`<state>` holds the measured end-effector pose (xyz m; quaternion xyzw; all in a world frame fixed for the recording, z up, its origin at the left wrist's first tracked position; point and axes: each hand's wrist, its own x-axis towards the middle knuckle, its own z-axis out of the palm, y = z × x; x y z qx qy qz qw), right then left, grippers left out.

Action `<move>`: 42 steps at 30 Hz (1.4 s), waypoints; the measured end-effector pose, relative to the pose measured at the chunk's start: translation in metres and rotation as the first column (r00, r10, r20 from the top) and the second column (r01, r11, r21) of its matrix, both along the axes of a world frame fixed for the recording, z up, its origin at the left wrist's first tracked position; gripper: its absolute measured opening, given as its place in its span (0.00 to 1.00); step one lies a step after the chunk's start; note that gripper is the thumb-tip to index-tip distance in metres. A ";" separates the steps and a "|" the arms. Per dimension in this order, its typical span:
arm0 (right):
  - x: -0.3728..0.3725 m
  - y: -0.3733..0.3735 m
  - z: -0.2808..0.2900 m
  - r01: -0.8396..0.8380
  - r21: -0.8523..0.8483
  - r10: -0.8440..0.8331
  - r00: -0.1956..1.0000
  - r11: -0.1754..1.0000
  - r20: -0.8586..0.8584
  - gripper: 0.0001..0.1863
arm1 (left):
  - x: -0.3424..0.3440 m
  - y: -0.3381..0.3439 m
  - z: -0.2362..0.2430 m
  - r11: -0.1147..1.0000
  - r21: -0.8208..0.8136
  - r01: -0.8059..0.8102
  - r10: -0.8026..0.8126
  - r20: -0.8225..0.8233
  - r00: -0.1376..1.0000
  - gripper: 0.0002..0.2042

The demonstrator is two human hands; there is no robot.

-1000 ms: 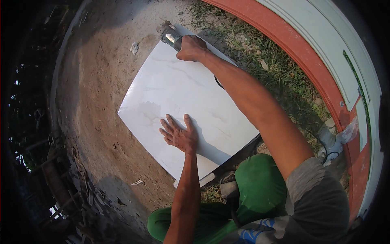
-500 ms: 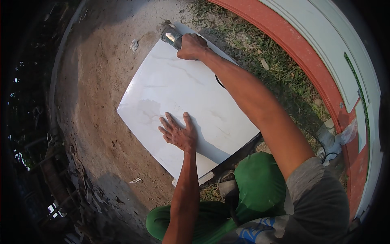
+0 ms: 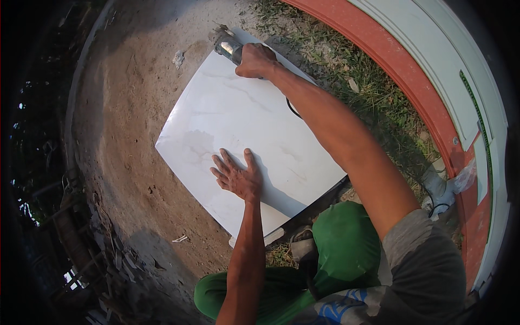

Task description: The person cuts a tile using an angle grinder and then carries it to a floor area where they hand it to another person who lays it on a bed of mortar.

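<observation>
A large white tile (image 3: 238,114) with faint grey veining lies in front of me, its corners pointing far and near. My left hand (image 3: 237,176) rests flat on its near half, fingers spread. At the tile's far corner my right hand (image 3: 256,60) is wrapped round the body of a power cutter (image 3: 229,49), a dark tool with a shiny metal part. The cutter's front end reaches the far edge of the tile; its blade cannot be made out. A black cord (image 3: 293,109) shows beside my right forearm.
Bare brown soil (image 3: 127,141) spreads to the left, with broken scraps (image 3: 127,268) at the lower left. Grass (image 3: 346,70) runs along the right, below a curved red and pale wall edge (image 3: 401,70). A clear plastic bag (image 3: 465,176) lies at the right. My green-trousered knee (image 3: 346,238) is close to the tile.
Almost nothing differs. My right hand and the cutter have shifted very slightly toward the far side; my left hand stays flat on the tile.
</observation>
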<state>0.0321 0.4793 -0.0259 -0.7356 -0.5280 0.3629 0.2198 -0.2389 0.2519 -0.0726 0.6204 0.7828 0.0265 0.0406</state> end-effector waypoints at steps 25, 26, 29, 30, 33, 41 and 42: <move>-0.001 0.022 0.001 -0.002 -0.075 0.001 1.000 0.997 -0.019 0.29 | 0.002 0.003 0.006 0.999 -0.031 -0.031 0.033 0.074 0.997 0.46; -0.002 0.022 0.001 -0.004 -0.075 0.003 1.000 0.997 -0.018 0.29 | 0.002 0.003 0.006 0.999 -0.033 -0.027 0.030 0.073 0.997 0.46; -0.004 0.021 0.001 0.001 -0.072 -0.001 1.000 0.997 -0.008 0.30 | 0.001 0.001 0.004 1.000 -0.017 -0.009 0.009 0.024 1.000 0.45; -0.004 0.022 0.002 0.002 -0.081 -0.003 1.000 0.997 -0.008 0.30 | 0.001 0.001 0.004 1.000 -0.001 0.012 -0.012 -0.023 1.000 0.45; -0.003 0.021 0.003 -0.001 -0.091 0.001 1.000 0.996 -0.003 0.30 | 0.002 0.001 0.005 1.000 -0.004 0.012 -0.012 -0.022 1.000 0.46; -0.007 0.016 0.005 0.015 -0.095 -0.015 1.000 0.995 0.008 0.30 | 0.001 0.004 0.007 0.998 -0.061 -0.036 0.039 0.053 0.998 0.47; -0.007 0.015 0.006 0.019 -0.089 -0.017 1.000 0.996 0.018 0.29 | 0.000 0.004 0.006 0.998 -0.057 -0.034 0.037 0.056 0.998 0.47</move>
